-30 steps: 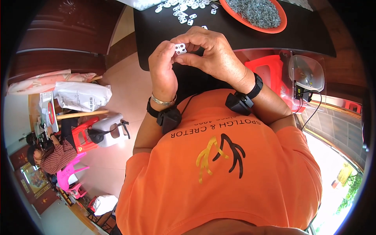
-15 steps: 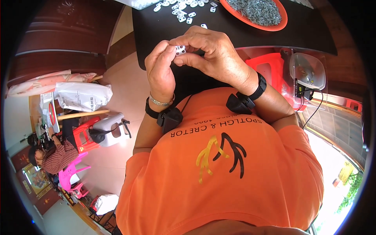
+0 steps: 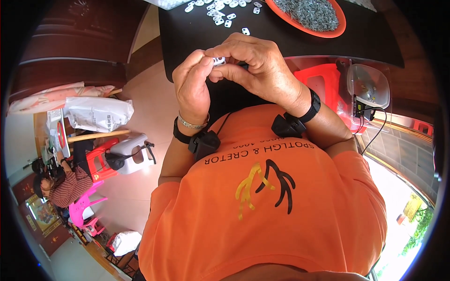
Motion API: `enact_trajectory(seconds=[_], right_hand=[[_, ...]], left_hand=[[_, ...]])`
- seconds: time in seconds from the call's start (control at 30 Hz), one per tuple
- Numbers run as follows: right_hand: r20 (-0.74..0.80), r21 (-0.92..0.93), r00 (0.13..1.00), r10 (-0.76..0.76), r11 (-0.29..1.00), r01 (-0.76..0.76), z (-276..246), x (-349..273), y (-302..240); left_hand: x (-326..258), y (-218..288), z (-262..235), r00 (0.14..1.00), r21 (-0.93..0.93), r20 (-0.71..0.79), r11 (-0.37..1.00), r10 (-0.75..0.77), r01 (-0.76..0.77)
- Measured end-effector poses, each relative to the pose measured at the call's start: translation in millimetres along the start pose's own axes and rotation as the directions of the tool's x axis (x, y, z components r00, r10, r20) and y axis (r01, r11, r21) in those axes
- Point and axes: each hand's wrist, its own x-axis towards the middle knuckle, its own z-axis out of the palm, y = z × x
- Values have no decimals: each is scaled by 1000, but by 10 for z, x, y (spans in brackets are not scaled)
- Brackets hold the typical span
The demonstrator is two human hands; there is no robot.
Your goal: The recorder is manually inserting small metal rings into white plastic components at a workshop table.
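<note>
A small white plastic piece with dark holes (image 3: 218,61) is pinched between both hands, just off the table's near edge. My left hand (image 3: 192,84) has its thumb and fingers closed on the piece's left end. From the right, my right hand (image 3: 255,63) grips it between thumb and forefinger. The fingers cover much of the piece, so any smaller part at it is hidden. Several similar white pieces (image 3: 219,13) lie scattered on the black table (image 3: 187,42) beyond my hands. One loose white piece (image 3: 245,31) rests just past my right knuckles.
An orange-red tray (image 3: 333,33) full of small grey metal-looking parts stands at the far right of the table. Below the table on the right are a red stool (image 3: 318,82) and a clear plastic container (image 3: 368,84). A person (image 3: 70,187) sits at the left among stools.
The white piece has tilted slightly between my fingers, and its face shows less. Both hands stay closed on it in nearly the same place.
</note>
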Motion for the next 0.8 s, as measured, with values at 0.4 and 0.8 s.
enact_trajectory(seconds=[0.4,0.8], right_hand=[[32,80,999,-43,996,40,-33,-11,30],[97,143,992,82,985,-96,-73,9,-55]], left_hand=[[-21,-82,-39,998,-71,60,997,11,-6],[-61,-327,3,936,56,62,935,346,-349]])
